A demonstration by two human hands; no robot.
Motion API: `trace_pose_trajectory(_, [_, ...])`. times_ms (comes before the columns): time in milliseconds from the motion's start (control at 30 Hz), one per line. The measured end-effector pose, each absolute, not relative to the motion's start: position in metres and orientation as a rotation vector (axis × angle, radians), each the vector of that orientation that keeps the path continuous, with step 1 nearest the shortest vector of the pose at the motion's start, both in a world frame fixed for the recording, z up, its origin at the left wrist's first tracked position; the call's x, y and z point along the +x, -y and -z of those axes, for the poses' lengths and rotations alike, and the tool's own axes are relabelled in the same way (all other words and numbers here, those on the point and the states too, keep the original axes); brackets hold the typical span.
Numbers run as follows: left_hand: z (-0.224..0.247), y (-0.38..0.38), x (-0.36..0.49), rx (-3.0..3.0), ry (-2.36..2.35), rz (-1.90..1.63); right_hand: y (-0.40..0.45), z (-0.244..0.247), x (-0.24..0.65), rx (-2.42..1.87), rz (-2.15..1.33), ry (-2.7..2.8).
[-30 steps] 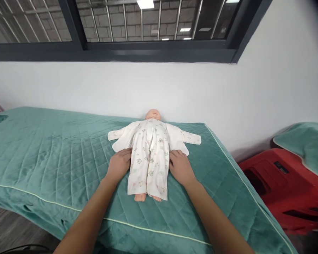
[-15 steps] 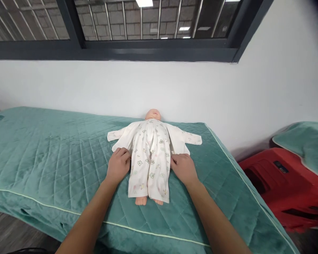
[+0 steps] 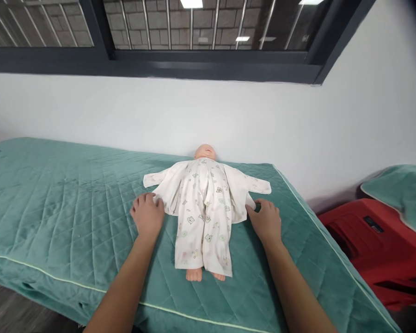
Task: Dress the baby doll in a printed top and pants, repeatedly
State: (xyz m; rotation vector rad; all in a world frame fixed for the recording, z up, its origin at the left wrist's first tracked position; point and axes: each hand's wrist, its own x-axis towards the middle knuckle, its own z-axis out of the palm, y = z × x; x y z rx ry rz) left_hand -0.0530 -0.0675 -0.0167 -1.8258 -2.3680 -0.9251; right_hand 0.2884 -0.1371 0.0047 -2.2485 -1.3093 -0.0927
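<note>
A baby doll [image 3: 205, 151] lies on its back on the green quilted bed, head by the wall and feet toward me. Over its body lie white printed pants [image 3: 204, 231], with the bare feet showing below the hems. A white long-sleeved top [image 3: 169, 190] spreads out on both sides, sleeves stretched outward. My left hand [image 3: 148, 213] pinches the top's lower edge on the left. On the right, my right hand [image 3: 265, 220] has the other lower corner of the top between thumb and fingers.
The green bed [image 3: 72, 222] runs along the white wall, below a dark window frame [image 3: 208, 67]. Right of the bed stand red plastic stools [image 3: 377, 245] with a green cloth [image 3: 402, 189] over them.
Both hands have moved outward, away from the pants. The lower edges of the top are now spread wider at each side. The view has shifted slightly.
</note>
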Motion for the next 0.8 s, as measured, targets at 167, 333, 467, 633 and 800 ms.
trace_pose_trajectory(167, [0.018,0.055,-0.059,-1.722,2.422,0.737,0.143,-0.013,0.283,-2.413,0.137,1.342])
trace_pose_trajectory(333, [0.019,0.046,-0.061,-1.781,2.412,0.73,0.132,-0.016,0.29,-2.438,-0.014,1.313])
trace_pose_trajectory(467, [0.017,0.045,-0.061,-1.841,2.37,0.811,0.114,-0.025,0.3,-2.211,-0.263,1.328])
trace_pose_trajectory(633, [0.016,0.046,-0.06,-1.851,2.361,0.849,0.108,-0.074,0.259,-1.785,-0.156,1.404])
trace_pose_trajectory(800, [0.015,0.047,-0.061,-1.859,2.359,0.862,0.124,-0.107,0.204,-1.415,-0.279,2.372])
